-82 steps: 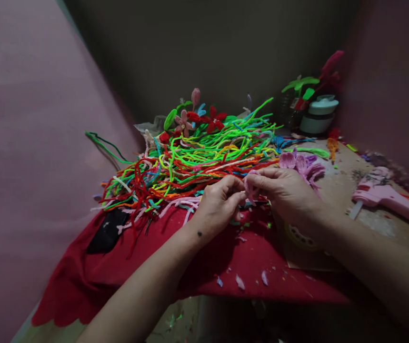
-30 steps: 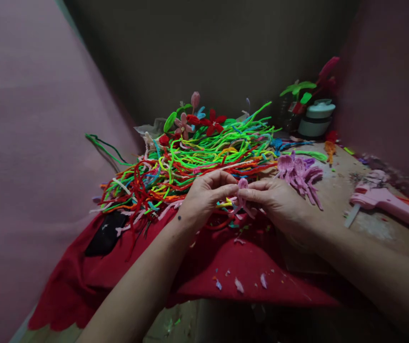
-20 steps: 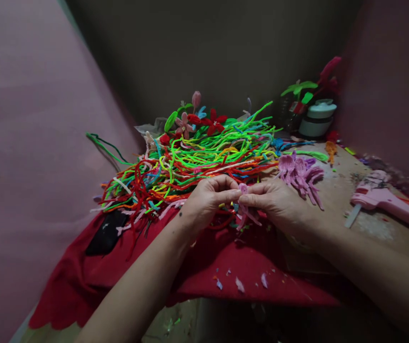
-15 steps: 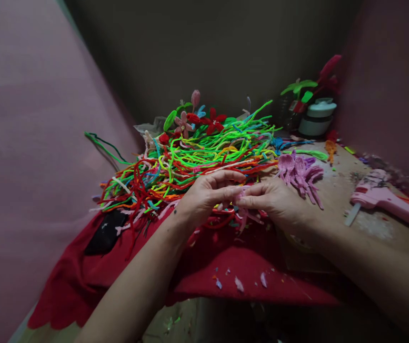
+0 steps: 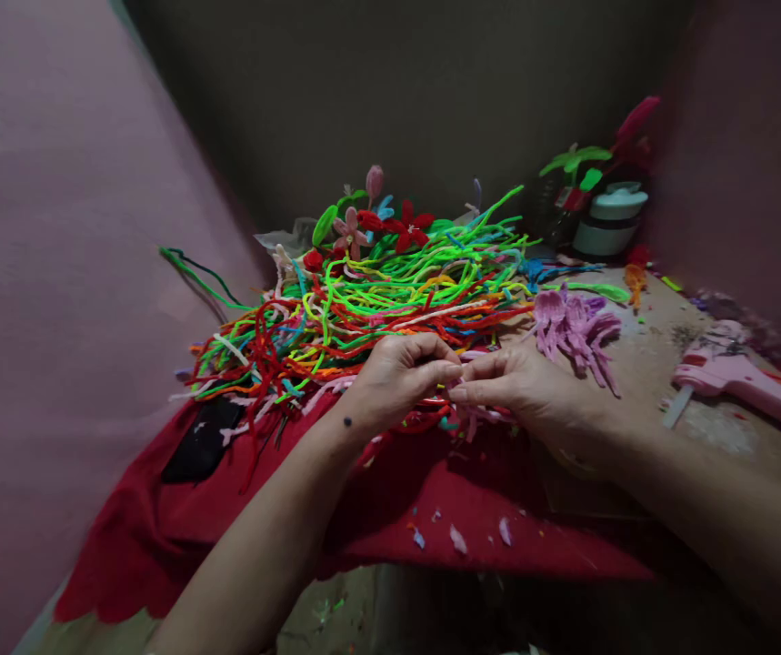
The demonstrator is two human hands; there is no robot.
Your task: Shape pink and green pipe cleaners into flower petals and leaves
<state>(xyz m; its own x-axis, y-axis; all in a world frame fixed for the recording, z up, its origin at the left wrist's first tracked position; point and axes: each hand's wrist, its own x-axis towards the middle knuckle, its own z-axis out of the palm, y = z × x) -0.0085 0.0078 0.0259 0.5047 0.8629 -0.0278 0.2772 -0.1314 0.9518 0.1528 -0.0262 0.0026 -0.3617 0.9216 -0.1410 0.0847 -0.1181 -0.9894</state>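
Note:
My left hand (image 5: 395,380) and my right hand (image 5: 525,391) meet fingertip to fingertip over the red cloth (image 5: 390,496). Both pinch a small pink pipe-cleaner piece (image 5: 478,417), whose loose ends hang below the fingers; most of it is hidden by the fingers. Just behind my hands lies a big heap of coloured pipe cleaners (image 5: 369,305). A cluster of finished pink pipe-cleaner shapes (image 5: 577,329) lies to the right of my right hand.
A pink glue gun (image 5: 737,375) lies at the right on the wooden tabletop (image 5: 655,364). Pipe-cleaner flowers (image 5: 390,226) stand behind the heap. A white lidded jar (image 5: 609,221) stands at the back right. Small cut scraps (image 5: 458,539) dot the cloth.
My hands have dropped slightly and drawn closer together. The pink piece, earlier sticking up between the fingertips, is now mostly hidden under them.

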